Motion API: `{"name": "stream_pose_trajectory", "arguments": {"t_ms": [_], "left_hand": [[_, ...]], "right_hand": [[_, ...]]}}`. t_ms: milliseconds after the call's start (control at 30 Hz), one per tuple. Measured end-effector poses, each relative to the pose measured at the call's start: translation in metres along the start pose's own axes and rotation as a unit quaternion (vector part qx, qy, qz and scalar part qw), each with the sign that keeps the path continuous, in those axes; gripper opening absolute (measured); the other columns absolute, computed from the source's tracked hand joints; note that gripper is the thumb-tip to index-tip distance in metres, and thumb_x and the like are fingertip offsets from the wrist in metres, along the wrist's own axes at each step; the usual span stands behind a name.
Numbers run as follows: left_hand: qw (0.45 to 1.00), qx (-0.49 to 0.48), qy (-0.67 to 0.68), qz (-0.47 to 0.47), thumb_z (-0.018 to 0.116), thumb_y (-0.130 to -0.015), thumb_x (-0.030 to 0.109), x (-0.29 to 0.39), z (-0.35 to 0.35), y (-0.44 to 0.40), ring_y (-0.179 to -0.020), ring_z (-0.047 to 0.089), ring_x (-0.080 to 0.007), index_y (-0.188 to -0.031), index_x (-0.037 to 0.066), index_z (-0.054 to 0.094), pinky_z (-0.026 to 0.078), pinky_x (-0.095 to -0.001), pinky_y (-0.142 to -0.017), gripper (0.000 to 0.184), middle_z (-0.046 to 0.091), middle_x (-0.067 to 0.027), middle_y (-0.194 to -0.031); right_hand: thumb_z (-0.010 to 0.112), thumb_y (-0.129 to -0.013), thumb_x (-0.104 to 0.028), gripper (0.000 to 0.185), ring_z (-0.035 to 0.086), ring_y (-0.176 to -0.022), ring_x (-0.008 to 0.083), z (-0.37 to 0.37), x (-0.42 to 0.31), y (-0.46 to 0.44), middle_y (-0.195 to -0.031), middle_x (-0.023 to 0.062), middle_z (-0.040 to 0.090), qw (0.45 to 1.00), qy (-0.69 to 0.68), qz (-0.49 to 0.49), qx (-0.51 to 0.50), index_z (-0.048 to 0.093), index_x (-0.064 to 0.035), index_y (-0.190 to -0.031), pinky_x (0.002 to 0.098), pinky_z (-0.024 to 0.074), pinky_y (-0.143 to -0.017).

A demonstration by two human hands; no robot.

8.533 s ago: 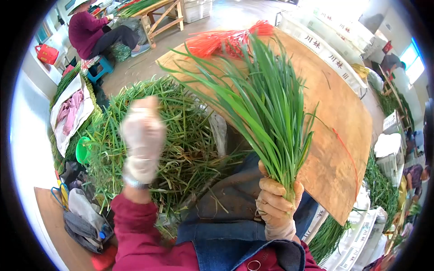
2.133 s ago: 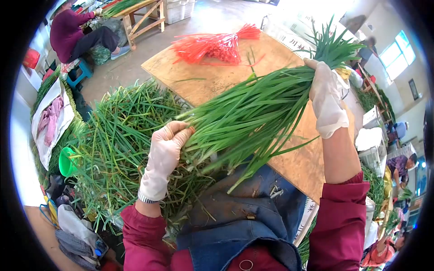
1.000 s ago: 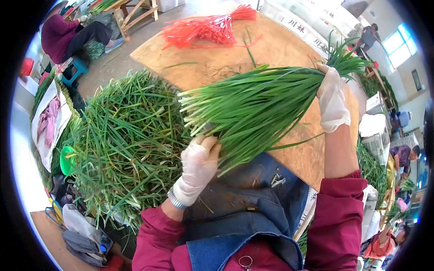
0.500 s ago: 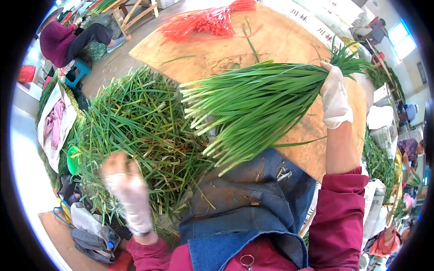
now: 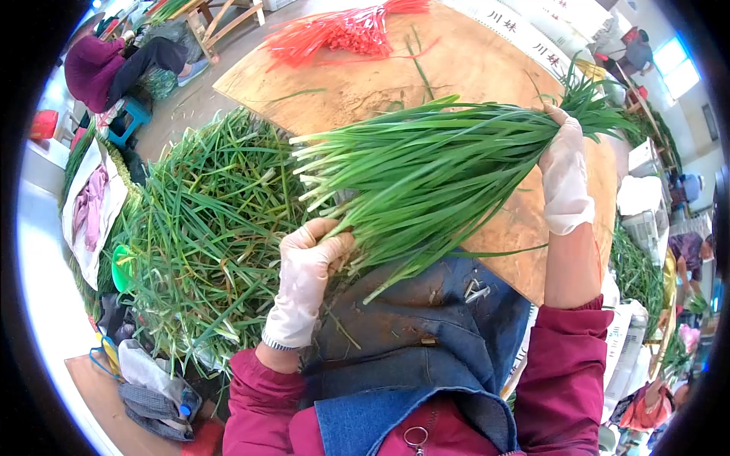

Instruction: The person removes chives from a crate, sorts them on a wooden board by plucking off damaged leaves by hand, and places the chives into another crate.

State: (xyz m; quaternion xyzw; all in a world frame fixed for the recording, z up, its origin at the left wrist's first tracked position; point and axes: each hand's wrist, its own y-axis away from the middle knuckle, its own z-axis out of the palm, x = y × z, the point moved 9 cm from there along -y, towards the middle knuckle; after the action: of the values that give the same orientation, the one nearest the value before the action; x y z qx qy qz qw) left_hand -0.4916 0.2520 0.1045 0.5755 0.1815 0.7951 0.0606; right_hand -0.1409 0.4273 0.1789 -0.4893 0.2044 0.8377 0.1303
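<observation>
A large bunch of garlic chives [image 5: 449,163] stretches over the wooden board, white stem ends to the left and leaf tips to the right. My right hand [image 5: 565,163], in a pale thin glove, is closed round the bunch near the leaf tips. At the lower white ends, my gloved left hand [image 5: 308,258] pinches some stems between thumb and fingers. Beneath and left of that hand lies a big heap of loose green leaves and trimmings [image 5: 220,220], some yellowed or brown.
Red plastic ties [image 5: 342,34] lie on the far side of the wooden board [image 5: 342,106]. White boxes [image 5: 506,26] stand beyond it. A denim apron [image 5: 411,327] covers my lap. Another person [image 5: 95,68] sits at upper left; more people work at the right edge.
My left hand has moved right and up from above the heap to the white stem ends and closed on them. The right hand still grips the bunch in nearly the same place.
</observation>
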Motion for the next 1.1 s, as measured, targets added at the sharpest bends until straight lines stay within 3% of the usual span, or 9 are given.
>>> {"name": "stream_pose_trajectory", "arguments": {"t_ms": [233,400,567,633,733,800,867,1000,1100], "left_hand": [[0.998,0.027,0.056,0.027,0.064,-0.076,0.004,0.014,-0.01,0.003,-0.059,0.053,-0.0051,-0.085,-0.001,0.066,0.04,-0.0184,-0.054,0.011,0.063,-0.0011,-0.072],[0.989,0.083,-0.117,0.041,0.063,-0.076,0.008,0.011,-0.022,0.006,-0.059,0.055,-0.01,-0.083,0.0,0.065,0.044,-0.023,-0.057,0.011,0.063,-0.004,-0.07],[0.787,0.239,-0.461,0.332,0.059,-0.082,0.008,0.072,-0.086,0.059,-0.06,0.052,-0.0129,-0.081,0.001,0.062,0.043,-0.0268,-0.054,0.008,0.061,-0.0053,-0.072],[0.694,0.398,-0.531,0.28,0.059,-0.082,0.007,0.088,-0.152,0.088,-0.067,0.057,-0.0163,-0.084,0.001,0.062,0.046,-0.0288,-0.062,0.006,0.062,-0.0082,-0.074],[0.47,0.39,-0.738,0.288,0.062,-0.076,0.002,0.102,-0.149,0.1,-0.086,0.057,-0.0254,-0.09,0.001,0.061,0.046,-0.0361,-0.075,0.014,0.061,-0.0123,-0.093],[0.655,0.283,-0.593,0.373,0.065,-0.071,-0.001,0.086,-0.096,0.094,-0.088,0.055,-0.0271,-0.091,0.005,0.061,0.044,-0.0367,-0.076,0.022,0.059,-0.0111,-0.094],[0.727,0.15,-0.53,0.411,0.067,-0.072,0.005,0.057,-0.047,0.07,-0.088,0.054,-0.028,-0.092,0.006,0.06,0.043,-0.0395,-0.077,0.022,0.058,-0.0119,-0.094],[0.68,0.071,-0.62,0.384,0.069,-0.068,0.018,0.027,0.038,0.035,-0.08,0.05,-0.0284,-0.085,0.005,0.057,0.038,-0.0403,-0.075,0.025,0.051,-0.0118,-0.079],[0.674,0.139,-0.618,0.378,0.073,-0.063,0.012,0.023,0.043,0.027,-0.078,0.05,-0.0291,-0.085,0.005,0.056,0.04,-0.04,-0.072,0.029,0.051,-0.0095,-0.079]], "right_hand": [[0.055,-0.083,-0.014,0.018,0.06,-0.062,0.0293,0.011,-0.004,0.012,-0.071,0.0159,0.062,0.999,0.032,-0.023,0.004,0.057,0.0037,-0.08,0.0376,0.05,-0.064],[0.056,-0.081,-0.013,0.017,0.06,-0.061,0.0287,0.005,-0.003,0.01,-0.073,0.0155,0.061,0.999,0.034,-0.029,0.029,0.056,0.0034,-0.081,0.0363,0.0498,-0.063],[0.056,-0.082,-0.015,0.018,0.06,-0.062,0.0285,-0.014,0.009,-0.002,-0.072,0.015,0.062,0.999,0.027,0.005,0.022,0.057,0.0033,-0.08,0.0362,0.0496,-0.063],[0.058,-0.079,-0.012,0.014,0.059,-0.06,0.0267,-0.018,0.014,-0.002,-0.071,0.0134,0.061,1.0,0.025,0.013,0.009,0.055,0.0013,-0.081,0.0358,0.0494,-0.06],[0.058,-0.079,-0.013,0.015,0.059,-0.06,0.0269,-0.025,0.022,-0.009,-0.072,0.0136,0.061,0.999,0.005,0.031,0.019,0.055,0.0009,-0.08,0.0359,0.0494,-0.061],[0.058,-0.08,-0.014,0.015,0.058,-0.06,0.0273,-0.028,0.022,-0.008,-0.072,0.0138,0.061,0.999,0.013,0.03,0.032,0.055,0.0011,-0.08,0.036,0.0492,-0.061],[0.058,-0.08,-0.014,0.015,0.058,-0.06,0.0277,-0.026,0.019,-0.003,-0.072,0.014,0.061,0.999,0.02,0.027,0.031,0.055,0.0013,-0.081,0.0362,0.0492,-0.061],[0.058,-0.08,-0.013,0.015,0.059,-0.061,0.0281,-0.025,0.014,0.007,-0.073,0.0145,0.061,0.999,0.017,0.013,0.035,0.055,0.0015,-0.081,0.0372,0.0497,-0.06],[0.058,-0.08,-0.013,0.015,0.059,-0.061,0.028,-0.033,0.018,0.0,-0.073,0.0143,0.06,0.998,0.001,0.012,0.064,0.055,0.0013,-0.082,0.0375,0.0496,-0.06]]}}
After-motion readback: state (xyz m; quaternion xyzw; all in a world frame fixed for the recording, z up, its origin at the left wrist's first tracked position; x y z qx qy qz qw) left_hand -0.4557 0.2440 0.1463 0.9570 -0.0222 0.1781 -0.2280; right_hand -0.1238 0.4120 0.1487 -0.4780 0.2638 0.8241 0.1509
